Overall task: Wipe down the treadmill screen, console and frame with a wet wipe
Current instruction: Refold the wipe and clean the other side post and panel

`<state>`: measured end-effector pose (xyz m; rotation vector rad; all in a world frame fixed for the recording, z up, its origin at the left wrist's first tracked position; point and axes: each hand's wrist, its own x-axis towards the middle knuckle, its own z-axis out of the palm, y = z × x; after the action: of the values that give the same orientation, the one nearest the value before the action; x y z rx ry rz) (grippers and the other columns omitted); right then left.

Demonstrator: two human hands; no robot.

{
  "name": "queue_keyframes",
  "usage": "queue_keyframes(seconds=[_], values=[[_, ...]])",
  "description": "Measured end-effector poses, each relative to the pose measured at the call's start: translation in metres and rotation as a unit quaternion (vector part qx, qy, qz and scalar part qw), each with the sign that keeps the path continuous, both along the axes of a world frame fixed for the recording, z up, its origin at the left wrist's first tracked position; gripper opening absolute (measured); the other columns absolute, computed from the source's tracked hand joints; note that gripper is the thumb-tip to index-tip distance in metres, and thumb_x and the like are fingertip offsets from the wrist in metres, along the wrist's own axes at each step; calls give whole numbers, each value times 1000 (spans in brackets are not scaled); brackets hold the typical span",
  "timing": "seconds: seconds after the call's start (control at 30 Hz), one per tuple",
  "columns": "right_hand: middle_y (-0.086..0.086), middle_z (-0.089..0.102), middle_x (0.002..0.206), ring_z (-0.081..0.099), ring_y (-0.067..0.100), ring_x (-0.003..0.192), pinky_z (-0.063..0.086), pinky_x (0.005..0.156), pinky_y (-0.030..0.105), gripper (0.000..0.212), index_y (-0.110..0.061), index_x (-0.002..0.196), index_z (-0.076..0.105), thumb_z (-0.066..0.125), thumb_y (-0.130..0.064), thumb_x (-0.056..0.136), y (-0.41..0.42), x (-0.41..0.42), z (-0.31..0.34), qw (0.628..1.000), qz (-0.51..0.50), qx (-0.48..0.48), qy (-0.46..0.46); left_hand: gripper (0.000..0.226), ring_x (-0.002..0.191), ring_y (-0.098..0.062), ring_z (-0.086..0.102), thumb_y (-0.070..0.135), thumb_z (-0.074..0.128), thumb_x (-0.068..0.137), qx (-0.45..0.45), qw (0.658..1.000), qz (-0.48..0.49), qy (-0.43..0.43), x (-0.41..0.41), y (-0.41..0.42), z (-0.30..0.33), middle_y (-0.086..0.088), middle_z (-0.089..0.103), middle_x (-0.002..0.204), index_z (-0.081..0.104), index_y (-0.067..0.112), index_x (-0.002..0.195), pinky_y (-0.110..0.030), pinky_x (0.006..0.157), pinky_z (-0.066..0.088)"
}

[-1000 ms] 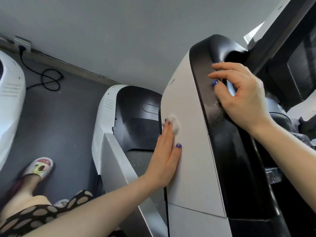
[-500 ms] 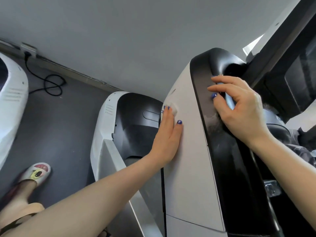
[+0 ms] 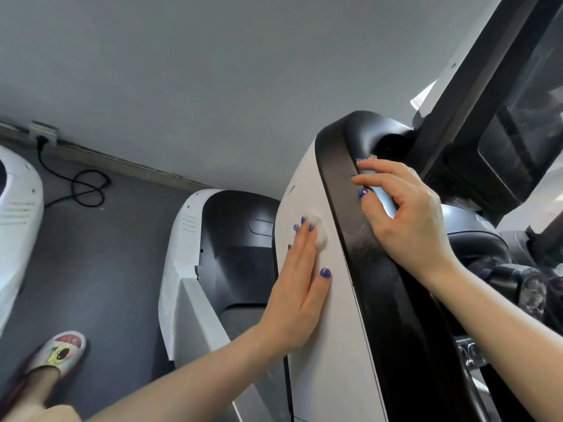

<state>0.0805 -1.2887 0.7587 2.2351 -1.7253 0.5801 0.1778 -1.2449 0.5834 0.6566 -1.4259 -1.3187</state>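
The treadmill's upright frame has a white side panel (image 3: 316,345) and a black trim edge (image 3: 380,300). My left hand (image 3: 300,287) lies flat on the white panel. Its straight fingers press a small white wad of wet wipe (image 3: 320,233) against the panel. My right hand (image 3: 408,220) curls over the black trim near its top. It holds a pale blue thing (image 3: 380,193) between fingers and thumb; what it is I cannot tell. The dark screen (image 3: 511,147) rises at the upper right, dusty and tilted.
A second treadmill's white and black motor cover (image 3: 213,239) stands on the dark floor to the left, and a third white cover (image 3: 15,223) at the far left. A black cable (image 3: 85,187) loops by the wall socket. My slippered foot (image 3: 61,351) is at the lower left.
My left hand slid the wipe up the white panel, then held near the same height. My right hand stayed on the black trim. The view tilted down a little.
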Motion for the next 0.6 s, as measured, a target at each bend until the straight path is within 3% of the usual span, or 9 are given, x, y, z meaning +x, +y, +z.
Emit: queue_keyframes(seconds=[0.17,0.4,0.6], values=[[-2,67,123,60,15,119,47,103,29,21,-11,104,76,59,-12,92,-1,-2,1,1000,-9,-3,-17,62,156,-14,-1,33,34,106,-137,990,21,-39,3,-19,13,5,0,170,9,16,160,-39,127,5],[-1,66,126,59,13,122,46,105,28,22,-10,107,75,57,-12,94,0,-5,4,999,-9,4,-42,57,156,-16,7,34,31,105,-219,971,43,-86,5,-41,29,1,15,168,22,16,159,-45,127,9],[-2,63,130,55,13,127,44,107,29,22,-13,109,74,57,-10,95,1,-8,5,998,-7,0,-63,58,156,-16,8,43,24,107,-213,973,36,-84,5,-37,29,4,16,168,25,16,159,-44,126,9]])
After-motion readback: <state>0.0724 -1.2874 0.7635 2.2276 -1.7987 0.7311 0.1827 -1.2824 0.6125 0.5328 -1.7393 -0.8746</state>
